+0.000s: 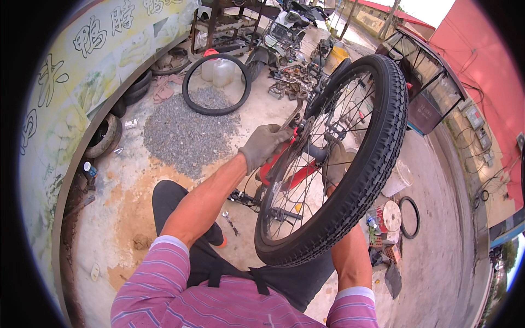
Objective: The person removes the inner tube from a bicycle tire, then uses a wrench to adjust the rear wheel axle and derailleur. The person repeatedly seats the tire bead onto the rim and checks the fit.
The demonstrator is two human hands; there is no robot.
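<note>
A bicycle wheel (387, 147) with a knobby black tyre and thin spokes stands tilted before me, joined to a red bicycle frame (299, 176). My left hand (266, 145), in a grey-brown glove, is closed on the red frame end beside the wheel's hub; its fingertips partly hide what they pinch. On the wheel's other side is my right hand (336, 164), also gloved, seen through the spokes near the hub. The rim and spokes cover most of its fingers, so its hold is unclear. A spanner (230, 223) lies on the ground below my left forearm.
Beyond my left hand, a loose tyre (191, 101) lies against a gravel heap (183, 134) and clear jugs (223, 72). Metal parts (292, 82) and a scooter (290, 27) are farther off. At right are a white bucket (398, 179), a spool (389, 216) and a small tyre (417, 218).
</note>
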